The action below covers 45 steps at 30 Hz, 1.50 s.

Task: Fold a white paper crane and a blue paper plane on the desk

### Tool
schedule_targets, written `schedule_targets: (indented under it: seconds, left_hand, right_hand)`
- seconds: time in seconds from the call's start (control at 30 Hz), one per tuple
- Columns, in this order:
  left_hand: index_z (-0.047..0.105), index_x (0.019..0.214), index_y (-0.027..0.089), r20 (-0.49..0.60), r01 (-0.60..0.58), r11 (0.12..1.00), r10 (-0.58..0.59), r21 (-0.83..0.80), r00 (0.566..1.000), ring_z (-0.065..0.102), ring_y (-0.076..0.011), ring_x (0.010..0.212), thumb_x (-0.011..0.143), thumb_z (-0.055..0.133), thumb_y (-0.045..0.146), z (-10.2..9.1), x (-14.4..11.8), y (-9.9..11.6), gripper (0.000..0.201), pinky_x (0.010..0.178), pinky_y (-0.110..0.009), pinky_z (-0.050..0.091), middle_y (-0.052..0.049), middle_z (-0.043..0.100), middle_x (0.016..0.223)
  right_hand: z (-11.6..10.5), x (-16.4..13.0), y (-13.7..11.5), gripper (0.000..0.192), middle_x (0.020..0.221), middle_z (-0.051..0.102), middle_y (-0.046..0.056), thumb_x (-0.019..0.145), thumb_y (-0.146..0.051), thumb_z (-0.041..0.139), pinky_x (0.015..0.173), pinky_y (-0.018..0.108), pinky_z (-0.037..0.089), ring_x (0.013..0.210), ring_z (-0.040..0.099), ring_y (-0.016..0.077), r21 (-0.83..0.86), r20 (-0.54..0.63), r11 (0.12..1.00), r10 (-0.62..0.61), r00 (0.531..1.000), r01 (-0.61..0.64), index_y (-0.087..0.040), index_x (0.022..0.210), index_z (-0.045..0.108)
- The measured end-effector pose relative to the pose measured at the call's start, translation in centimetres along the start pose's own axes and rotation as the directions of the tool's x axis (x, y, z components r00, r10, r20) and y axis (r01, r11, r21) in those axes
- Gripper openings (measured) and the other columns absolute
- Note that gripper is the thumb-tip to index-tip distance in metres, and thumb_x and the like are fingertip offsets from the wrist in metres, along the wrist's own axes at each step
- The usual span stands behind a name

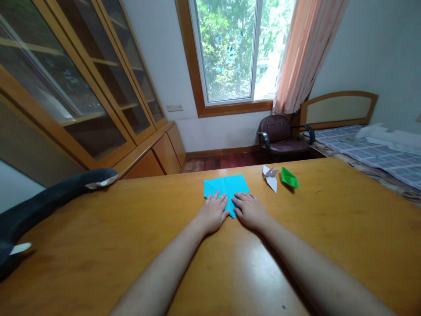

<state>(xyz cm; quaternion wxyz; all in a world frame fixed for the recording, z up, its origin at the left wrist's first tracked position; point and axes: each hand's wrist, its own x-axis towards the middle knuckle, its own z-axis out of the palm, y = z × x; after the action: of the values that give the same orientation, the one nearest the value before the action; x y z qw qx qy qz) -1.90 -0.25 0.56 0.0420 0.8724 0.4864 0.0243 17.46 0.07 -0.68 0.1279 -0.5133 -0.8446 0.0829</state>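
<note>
**Blue origami sheet partly folded, both hands pressing its lower flaps**

A head-worn camera looks down across a wooden table (98,245). At the centre, near the far edge, lies a bright blue paper sheet (226,185). Its upper part is still a flat rectangle with a crease down the middle; its lower edges have been folded inward so the near end comes to a point aimed at six o'clock, toward the viewer.

The left hand (213,213) rests flat on the sheet's seven o'clock side, fingers spread a little and pressed down on the paper. The right hand (250,210) mirrors it at the five o'clock side, palm down, fingers lying on the opposite flap. Neither hand is pinching or lifting anything; both hold the paper against the table.

Judging from the shape, only the first few folds seem done: a centre crease and two slanted flaps. No finished figure shows yet, so most folding looks left.

At two o'clock from the sheet stand two finished pieces: a white paper crane (271,175) and, just beside it, a green paper boat (290,177).

A dark plush toy (49,202) lies at nine o'clock on the table's edge. Beyond are a chair (279,138), a bed (378,158) and a window (230,48).
</note>
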Motion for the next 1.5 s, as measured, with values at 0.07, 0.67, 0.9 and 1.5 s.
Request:
schedule_targets:
  seconds: [0.07,0.67,0.9,1.5]
  left_hand:
    - [0.042,0.142,0.016,0.017,0.022,1.0,-0.022,-0.005,1.0,0.022,-0.0337,0.143,0.096,0.037,0.043,-0.3,0.0,0.2,0.054,0.115,-0.056,0.018,-0.011,0.034,0.153]
    - [0.039,0.144,0.019,-0.003,0.05,0.998,-0.05,-0.034,0.999,0.018,-0.0343,0.144,0.096,0.034,0.043,1.0,0.3,0.0,0.054,0.113,-0.061,0.018,-0.011,0.031,0.154]
    - [0.038,0.145,0.019,0.005,0.057,0.998,-0.057,-0.025,0.998,0.018,-0.0343,0.144,0.097,0.033,0.044,1.1,0.4,-0.1,0.054,0.114,-0.06,0.017,-0.011,0.031,0.155]
    - [0.038,0.145,0.02,0.02,0.089,0.995,-0.089,-0.036,0.996,0.019,-0.0363,0.144,0.093,0.038,0.051,0.6,0.5,0.3,0.06,0.113,-0.062,0.017,-0.011,0.029,0.156]
  right_hand:
    - [0.0,0.0,0.0,0.041,0.144,0.048,0.01,0.091,-0.033,0.047,0.107,0.052,0.026,0.131,0.041,0.0292,0.004,-0.001,1.0,0.0,1.0,0.0,-0.023,0.13,0.056]
    - [-0.1,-0.2,-0.1,0.04,0.143,0.049,0.01,0.092,-0.034,0.045,0.107,0.051,0.026,0.129,0.042,0.0286,-0.002,-0.016,1.0,-0.009,1.0,0.009,-0.024,0.129,0.057]
    - [0.0,-0.2,-0.1,0.041,0.143,0.048,0.01,0.092,-0.034,0.045,0.107,0.051,0.026,0.13,0.042,0.0286,0.001,-0.011,1.0,-0.004,1.0,0.004,-0.023,0.131,0.056]
    - [0.0,-0.2,-0.1,0.041,0.143,0.049,0.009,0.092,-0.033,0.046,0.107,0.051,0.026,0.129,0.042,0.0285,-0.004,-0.016,1.0,-0.003,1.0,0.003,-0.024,0.13,0.056]
